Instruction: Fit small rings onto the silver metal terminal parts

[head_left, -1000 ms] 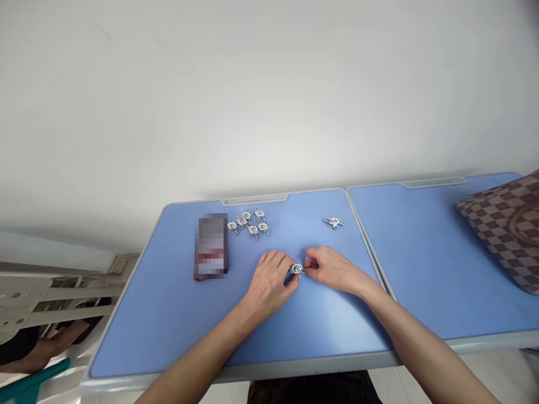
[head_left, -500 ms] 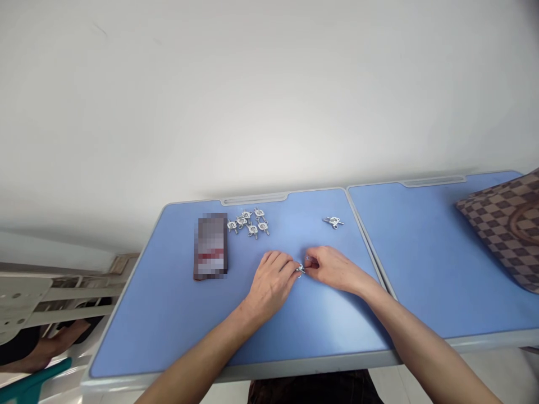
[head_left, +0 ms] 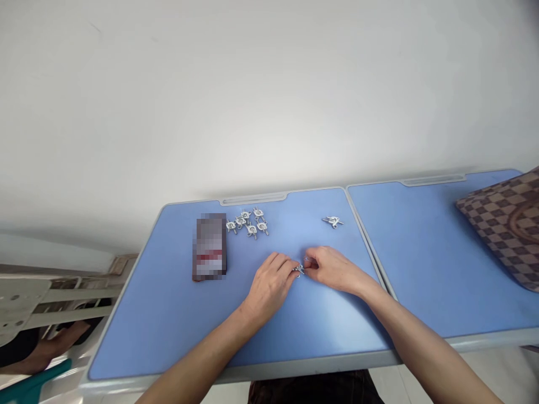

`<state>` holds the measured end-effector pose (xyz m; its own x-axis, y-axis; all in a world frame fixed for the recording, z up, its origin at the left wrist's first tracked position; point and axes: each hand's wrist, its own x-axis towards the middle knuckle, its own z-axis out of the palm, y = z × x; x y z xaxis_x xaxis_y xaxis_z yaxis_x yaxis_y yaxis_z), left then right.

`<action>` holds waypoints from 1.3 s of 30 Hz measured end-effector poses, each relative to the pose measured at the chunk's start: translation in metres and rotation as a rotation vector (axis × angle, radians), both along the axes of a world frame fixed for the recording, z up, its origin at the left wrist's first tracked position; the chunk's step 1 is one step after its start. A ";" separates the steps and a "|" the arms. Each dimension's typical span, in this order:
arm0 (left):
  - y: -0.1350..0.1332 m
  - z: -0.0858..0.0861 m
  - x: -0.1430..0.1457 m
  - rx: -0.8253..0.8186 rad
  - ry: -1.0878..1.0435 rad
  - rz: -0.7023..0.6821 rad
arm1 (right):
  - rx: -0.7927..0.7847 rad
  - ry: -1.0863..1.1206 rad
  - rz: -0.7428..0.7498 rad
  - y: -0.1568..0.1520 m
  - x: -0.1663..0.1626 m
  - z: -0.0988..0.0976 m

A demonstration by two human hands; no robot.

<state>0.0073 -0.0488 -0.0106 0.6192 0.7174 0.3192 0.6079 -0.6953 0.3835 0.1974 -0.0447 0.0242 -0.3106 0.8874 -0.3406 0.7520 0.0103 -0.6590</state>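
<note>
Between my two hands is a small silver metal fitting (head_left: 300, 269), partly covered by fingers, with a thin shaft showing. My left hand (head_left: 272, 280) pinches its left side. My right hand (head_left: 330, 269) has curled fingers at its right end, thumb and forefinger closed on it; a tiny shiny bit shows between them, too small to name. Beyond my left hand lies a loose group of several similar metal fittings (head_left: 251, 229), with plates, rings and bolt-like stems. Farther right on the table is a separate cluster of silver metal parts (head_left: 334, 221).
A blurred-out dark box (head_left: 209, 247) stands left of the fittings. The blue table (head_left: 168, 336) adjoins a second blue table (head_left: 421, 252), where a checkered brown bag (head_left: 505, 224) rests. A wall rises behind. At far left are a chair (head_left: 25, 306) and part of another person's leg (head_left: 59, 345).
Almost nothing differs. Both hands stay at the same spot on the fitting, with only a slight shift of the left fingers and of the camera view.
</note>
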 end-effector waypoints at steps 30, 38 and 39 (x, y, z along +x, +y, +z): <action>-0.003 -0.001 0.001 -0.047 0.065 0.036 | 0.015 -0.087 0.034 -0.002 -0.004 0.000; -0.001 0.001 -0.002 -0.099 0.040 0.023 | 0.025 -0.084 0.050 -0.004 -0.002 -0.004; -0.001 0.001 -0.002 -0.102 0.037 0.017 | 0.027 -0.085 0.051 -0.004 -0.002 -0.004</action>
<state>0.0051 -0.0498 -0.0093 0.6163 0.7557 0.2215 0.6345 -0.6431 0.4288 0.1951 -0.0487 0.0198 -0.3263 0.8806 -0.3436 0.8035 0.0670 -0.5915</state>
